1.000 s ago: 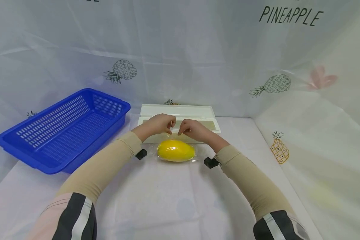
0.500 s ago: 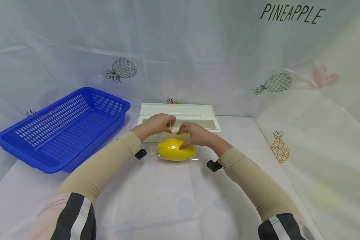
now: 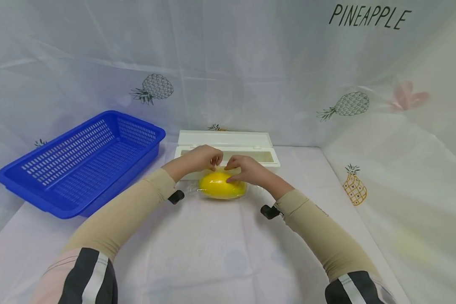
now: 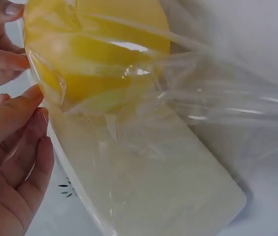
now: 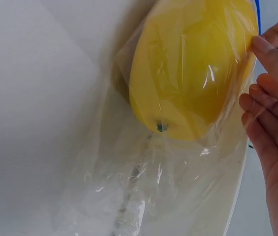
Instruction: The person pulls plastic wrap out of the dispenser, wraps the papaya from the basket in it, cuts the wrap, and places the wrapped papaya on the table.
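A glossy yellow oval fruit (image 3: pixel 216 188) with a small green stem mark lies under clear plastic film (image 4: pixel 222 98) in front of a long white lidded box (image 3: pixel 225 138). My left hand (image 3: pixel 205 157) pinches the film's far edge between thumb and index finger, just beyond the fruit. My right hand (image 3: pixel 248 169) is at the fruit's far side, its thumb touching the wrapped surface. In the right wrist view, the other fingers of that hand extend beside the film, apart from the thumb. Wrinkled film spreads past both ends of the fruit.
A blue perforated plastic basket (image 3: pixel 80 164) stands at the left. The box's lid is raised against the back, where a pineapple-print curtain (image 3: pixel 243 76) hangs. White cloth (image 3: pixel 209 249) covers the table.
My right hand has drawn back toward me, its thumb coming down onto the fruit. The fruit has shifted slightly away from me. My left hand has barely moved.
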Action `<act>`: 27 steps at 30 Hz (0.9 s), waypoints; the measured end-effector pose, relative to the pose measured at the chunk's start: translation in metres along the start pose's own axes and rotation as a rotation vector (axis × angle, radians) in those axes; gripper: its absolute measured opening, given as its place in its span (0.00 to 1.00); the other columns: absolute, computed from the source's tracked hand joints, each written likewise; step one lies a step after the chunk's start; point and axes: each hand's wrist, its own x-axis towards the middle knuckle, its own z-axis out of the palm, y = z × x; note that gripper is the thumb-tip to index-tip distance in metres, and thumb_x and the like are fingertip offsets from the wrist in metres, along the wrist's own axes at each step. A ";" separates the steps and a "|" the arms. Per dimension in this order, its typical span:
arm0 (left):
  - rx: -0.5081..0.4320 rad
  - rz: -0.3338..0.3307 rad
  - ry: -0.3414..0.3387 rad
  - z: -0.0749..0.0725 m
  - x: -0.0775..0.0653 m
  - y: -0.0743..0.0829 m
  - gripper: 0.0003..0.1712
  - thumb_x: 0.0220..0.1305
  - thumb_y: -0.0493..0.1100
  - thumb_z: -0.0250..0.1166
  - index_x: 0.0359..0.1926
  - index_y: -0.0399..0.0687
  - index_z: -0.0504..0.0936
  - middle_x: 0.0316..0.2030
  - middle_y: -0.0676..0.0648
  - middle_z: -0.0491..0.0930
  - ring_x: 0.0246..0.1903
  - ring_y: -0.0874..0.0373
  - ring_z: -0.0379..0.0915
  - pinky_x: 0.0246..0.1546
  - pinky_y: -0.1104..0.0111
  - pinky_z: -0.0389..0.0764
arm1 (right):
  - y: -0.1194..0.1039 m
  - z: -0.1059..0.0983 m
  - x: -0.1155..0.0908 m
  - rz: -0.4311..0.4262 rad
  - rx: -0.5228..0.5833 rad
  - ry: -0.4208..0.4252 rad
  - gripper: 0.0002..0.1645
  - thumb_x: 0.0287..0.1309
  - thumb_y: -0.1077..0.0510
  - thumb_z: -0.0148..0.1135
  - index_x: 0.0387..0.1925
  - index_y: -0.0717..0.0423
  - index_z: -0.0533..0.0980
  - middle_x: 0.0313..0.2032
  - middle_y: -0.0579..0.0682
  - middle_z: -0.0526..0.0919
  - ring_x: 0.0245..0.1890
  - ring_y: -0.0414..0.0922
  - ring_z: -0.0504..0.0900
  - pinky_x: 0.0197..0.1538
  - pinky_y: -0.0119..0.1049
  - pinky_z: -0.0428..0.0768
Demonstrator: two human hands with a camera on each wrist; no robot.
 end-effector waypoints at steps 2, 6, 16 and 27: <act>-0.006 -0.015 -0.004 0.001 -0.002 0.002 0.12 0.57 0.35 0.72 0.38 0.48 0.78 0.30 0.51 0.78 0.33 0.54 0.72 0.39 0.67 0.77 | 0.001 0.002 -0.001 -0.014 0.003 0.012 0.22 0.51 0.53 0.75 0.46 0.60 0.83 0.43 0.47 0.79 0.45 0.45 0.77 0.52 0.37 0.76; -0.023 -0.058 0.003 0.003 -0.006 0.006 0.13 0.59 0.34 0.70 0.46 0.45 0.82 0.32 0.50 0.80 0.34 0.54 0.73 0.40 0.67 0.78 | 0.005 0.006 -0.002 -0.028 0.029 0.042 0.19 0.52 0.55 0.74 0.46 0.59 0.84 0.41 0.47 0.80 0.43 0.45 0.78 0.49 0.35 0.77; -0.065 -0.109 0.065 0.010 -0.015 0.007 0.01 0.60 0.37 0.71 0.32 0.46 0.87 0.30 0.53 0.83 0.34 0.55 0.76 0.44 0.65 0.79 | 0.000 0.019 -0.010 -0.004 0.064 0.138 0.19 0.54 0.56 0.73 0.47 0.59 0.83 0.43 0.46 0.80 0.45 0.45 0.78 0.52 0.36 0.78; -0.019 -0.063 0.055 0.016 -0.025 0.009 0.03 0.60 0.38 0.70 0.29 0.47 0.86 0.29 0.53 0.80 0.33 0.56 0.74 0.43 0.64 0.79 | -0.003 0.041 -0.022 -0.056 -0.012 0.292 0.16 0.56 0.58 0.71 0.46 0.59 0.84 0.45 0.48 0.84 0.48 0.46 0.81 0.54 0.37 0.78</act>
